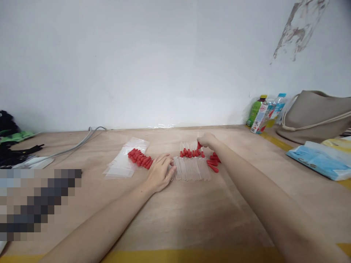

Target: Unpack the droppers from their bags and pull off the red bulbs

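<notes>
My left hand [161, 171] lies with its fingers stretched out against the left end of a row of clear thin tubes [192, 168]. Beside its fingertips, a heap of red rubber bulbs [139, 157] rests on clear plastic bags [119, 168]. Behind the row of tubes, my right hand [207, 140] is closed in a pinch around a red rubber bulb [199, 145]; a clear tube seems to stick out beyond it. More tubes with red bulbs on their near ends [189, 153] lie just left of that hand. Several loose red bulbs [213, 163] lie below my right wrist.
Bottles and a carton [260, 117] stand by the wall at the back right, next to a grey-beige bag [315, 115]. A blue tissue pack [315, 159] lies at the right. To the left are a grey cable [79, 144] and black items [30, 150].
</notes>
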A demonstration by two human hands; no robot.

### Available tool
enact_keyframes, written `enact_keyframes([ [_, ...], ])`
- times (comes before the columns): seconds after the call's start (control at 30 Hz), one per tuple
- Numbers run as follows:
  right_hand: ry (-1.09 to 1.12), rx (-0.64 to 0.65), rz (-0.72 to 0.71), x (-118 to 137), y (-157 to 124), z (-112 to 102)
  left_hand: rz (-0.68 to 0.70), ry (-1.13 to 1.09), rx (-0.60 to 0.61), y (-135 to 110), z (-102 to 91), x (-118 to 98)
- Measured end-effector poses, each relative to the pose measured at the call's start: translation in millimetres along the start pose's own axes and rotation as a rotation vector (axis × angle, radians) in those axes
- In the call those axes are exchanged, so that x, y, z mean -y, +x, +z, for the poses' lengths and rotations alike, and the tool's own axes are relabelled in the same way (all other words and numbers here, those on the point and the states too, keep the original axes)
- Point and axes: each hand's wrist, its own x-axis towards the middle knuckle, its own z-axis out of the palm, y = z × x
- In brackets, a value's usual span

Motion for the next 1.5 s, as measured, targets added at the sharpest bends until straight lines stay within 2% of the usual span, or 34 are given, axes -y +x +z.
enact_keyframes([
  [0.1, 0.088, 0.047, -0.143, -1.4, -20.4, -14.0, 0.020, 0.012, -0.020, -0.8, 0.3, 0.2],
  [0.17, 0.120, 0.011, -0.236, -7.9, -41.4, -16.5, 0.026, 0.026, -0.069, -1.8, 0.8, -1.5],
  [0.2, 0.125, -0.035, -0.304, -13.3, -53.4, -14.6, 0.032, 0.033, -0.101, -2.3, 1.2, -3.0],
  [0.27, 0.057, -0.186, -0.619, -27.1, -78.1, -4.8, 0.053, 0.044, -0.154, -3.2, 1.9, -7.4],
  [0.33, 0.018, -0.296, -0.768, -41.0, -100.7, 9.5, 0.097, 0.057, -0.189, -3.5, 2.6, -13.2],
  [0.4, -0.003, -0.429, -0.788, -50.4, -117.9, 23.5, 0.165, 0.078, -0.192, -3.1, 3.5, -19.4],
  [0.47, -0.004, -0.492, -0.850, -52.7, -128.2, 33.4, 0.253, 0.104, -0.157, -2.0, 4.7, -24.9],
  [0.57, 0.011, -0.505, -0.958, -46.9, -132.4, 40.0, 0.356, 0.127, -0.111, 0.1, 7.7, -29.9],
  [0.7, 0.039, -0.472, -1.034, -41.1, -130.4, 42.6, 0.417, 0.108, -0.120, 1.6, 12.2, -31.1],
  [0.8, 0.030, -0.452, -1.045, -43.8, -130.4, 44.2, 0.438, 0.056, -0.095, 0.7, 13.4, -30.8],
  [1.0, 0.042, -0.429, -1.116, -48.4, -131.4, 44.7, 0.470, -0.026, -0.135, -2.1, 10.8, -32.0],
  [1.5, -0.004, -0.539, -1.241, -55.5, -132.5, 42.5, 0.476, -0.150, -0.104, -6.2, 13.3, -28.0],
])
